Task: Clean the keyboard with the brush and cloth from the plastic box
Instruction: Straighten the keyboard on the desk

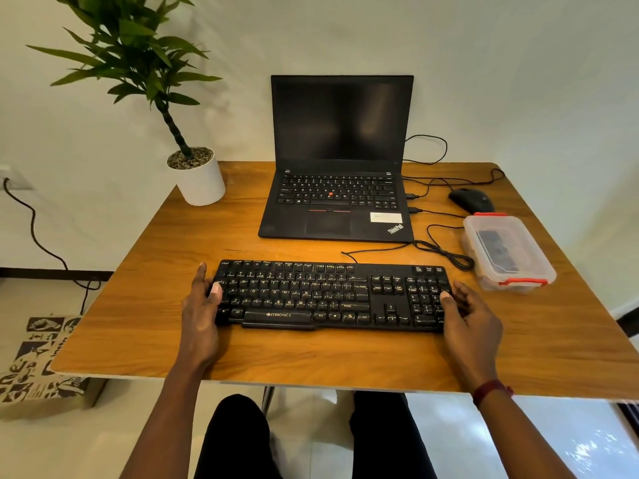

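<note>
Legs: black trousers, seated under the near table edge; cut off by the bottom of the view.
Table: wood-grain top with a pale edge band and rounded corners; right side runs out of view.
Laptop: black, lid open, screen dark; "ThinkPad" on the palm rest, red pointing stick, pale sticker with unreadable print.
Plant: long green leaves on a ringed stem, top cut off.
Pot: white, round, pebbles on top, at the far left corner.
Keyboard: black, full-size with number pad, "ZEBRONICS" on the space bar; lies flat near the front edge, before the laptop.
Plastic box: translucent, rounded rectangle, red clips, lid on; just right of the keyboard. Something dark shows through the lid, not identifiable.
Left hand: holds the keyboard's left end, thumb on the keys.
Right hand: holds the right end, thumb on the number pad, fingers curled round the edge.
Mouse: black, behind the box.
Cables: thin, black, looped between laptop, mouse and keyboard.
Wristband: dark red, on the right wrist.
</note>
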